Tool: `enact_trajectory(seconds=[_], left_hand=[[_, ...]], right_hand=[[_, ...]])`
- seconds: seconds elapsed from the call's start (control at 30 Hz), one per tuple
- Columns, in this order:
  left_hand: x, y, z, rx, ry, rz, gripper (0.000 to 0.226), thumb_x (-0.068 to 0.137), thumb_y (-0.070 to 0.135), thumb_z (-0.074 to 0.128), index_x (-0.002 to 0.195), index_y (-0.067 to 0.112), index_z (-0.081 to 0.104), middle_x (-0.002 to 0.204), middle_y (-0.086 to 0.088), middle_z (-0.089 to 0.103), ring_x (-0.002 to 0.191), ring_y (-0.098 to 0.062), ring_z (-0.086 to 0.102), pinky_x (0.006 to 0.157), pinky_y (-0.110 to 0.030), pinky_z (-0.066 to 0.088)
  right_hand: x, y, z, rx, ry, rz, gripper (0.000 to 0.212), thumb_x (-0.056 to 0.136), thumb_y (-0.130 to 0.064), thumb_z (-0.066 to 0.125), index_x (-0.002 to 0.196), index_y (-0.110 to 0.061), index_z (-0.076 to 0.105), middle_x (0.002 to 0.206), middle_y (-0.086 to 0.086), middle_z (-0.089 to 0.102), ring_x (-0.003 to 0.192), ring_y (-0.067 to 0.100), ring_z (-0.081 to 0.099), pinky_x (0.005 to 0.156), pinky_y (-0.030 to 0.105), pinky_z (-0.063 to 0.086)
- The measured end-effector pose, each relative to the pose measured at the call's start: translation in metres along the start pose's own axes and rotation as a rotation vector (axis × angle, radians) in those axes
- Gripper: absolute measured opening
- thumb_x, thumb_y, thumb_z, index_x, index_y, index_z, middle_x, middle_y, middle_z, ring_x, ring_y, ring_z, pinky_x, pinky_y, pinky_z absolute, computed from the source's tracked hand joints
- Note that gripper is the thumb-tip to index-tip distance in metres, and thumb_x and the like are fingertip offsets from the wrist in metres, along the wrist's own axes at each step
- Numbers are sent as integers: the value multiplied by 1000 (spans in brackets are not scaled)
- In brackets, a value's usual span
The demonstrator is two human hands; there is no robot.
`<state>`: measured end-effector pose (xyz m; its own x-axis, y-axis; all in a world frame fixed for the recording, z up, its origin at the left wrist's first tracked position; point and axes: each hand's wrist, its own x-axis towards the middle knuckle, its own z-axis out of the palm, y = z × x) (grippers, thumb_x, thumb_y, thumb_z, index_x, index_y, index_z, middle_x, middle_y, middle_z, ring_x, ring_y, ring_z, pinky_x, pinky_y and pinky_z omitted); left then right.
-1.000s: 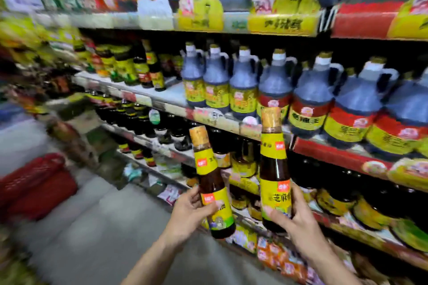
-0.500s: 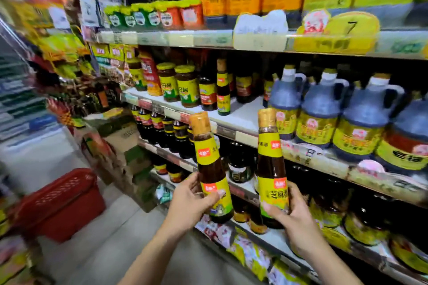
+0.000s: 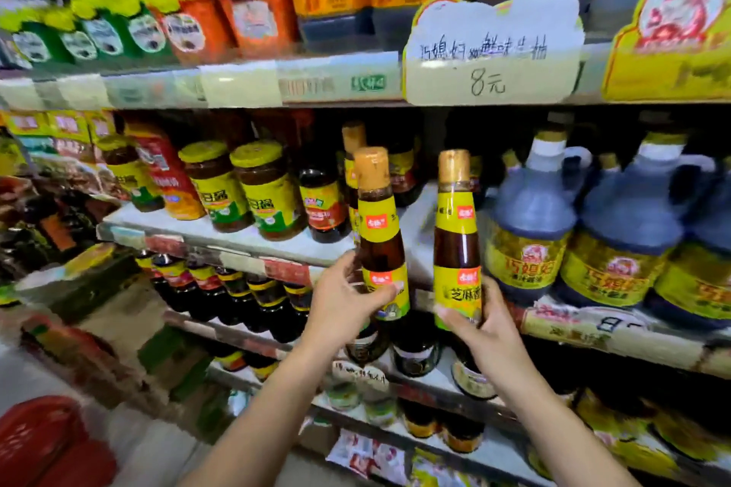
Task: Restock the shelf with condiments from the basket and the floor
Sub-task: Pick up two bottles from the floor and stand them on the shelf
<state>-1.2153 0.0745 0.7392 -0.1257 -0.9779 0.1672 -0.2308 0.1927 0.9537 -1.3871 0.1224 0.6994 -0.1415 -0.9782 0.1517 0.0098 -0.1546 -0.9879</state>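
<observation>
I hold two brown sesame-oil bottles with yellow labels and gold caps, both upright in front of the middle shelf [image 3: 245,239]. My left hand [image 3: 343,298] grips the left bottle [image 3: 380,241] by its lower label. My right hand [image 3: 480,322] grips the right bottle [image 3: 457,245] at its base. A bare white gap on the shelf lies just behind them, between a matching bottle [image 3: 353,154] standing further back and the large blue soy-sauce jugs [image 3: 528,225]. The red basket [image 3: 43,443] sits on the floor at the lower left.
Yellow-lidded jars [image 3: 267,190] and a dark sauce bottle [image 3: 322,206] stand left of the gap. The shelf above carries a hand-written price card [image 3: 490,51] that hangs low. Dark bottles [image 3: 237,293] fill the shelf below. Cardboard boxes [image 3: 118,328] stand on the floor at left.
Both bottles have risen from the lower shelves up to the middle shelf's height and come closer to it. My view has swung up and left; the basket has slid to the bottom corner.
</observation>
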Motion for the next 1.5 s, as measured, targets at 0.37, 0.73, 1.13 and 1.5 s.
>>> enact_trajectory(seconds=[0.37,0.73,1.13,1.5], left_hand=[[86,-17,-13,-14,-229,175,56,68,19,79,119,15,56,113,3,65,105,-11,60,91,-25,46],[105,-24,6,68,-245,209,47,77,26,71,116,9,51,117,-6,62,102,-15,56,71,-14,33],[118,-29,26,134,-312,218,63,83,21,62,137,12,29,140,-8,44,130,-26,40,106,-37,35],[118,-38,26,134,-306,221,72,80,22,66,139,15,26,141,-5,42,129,-22,41,98,-25,33]], right_hand=[[41,-1,43,-148,295,-28,50,83,-6,61,125,-15,35,102,-6,57,80,-11,58,75,9,48],[74,-1,41,-436,541,-59,56,74,-3,72,113,-11,33,97,-5,56,84,-7,58,80,19,47],[98,5,40,-669,649,33,67,69,-21,78,120,-2,39,121,14,59,111,28,57,92,37,46],[101,5,33,-753,593,99,72,68,-26,79,125,-6,38,128,11,56,120,28,52,91,28,40]])
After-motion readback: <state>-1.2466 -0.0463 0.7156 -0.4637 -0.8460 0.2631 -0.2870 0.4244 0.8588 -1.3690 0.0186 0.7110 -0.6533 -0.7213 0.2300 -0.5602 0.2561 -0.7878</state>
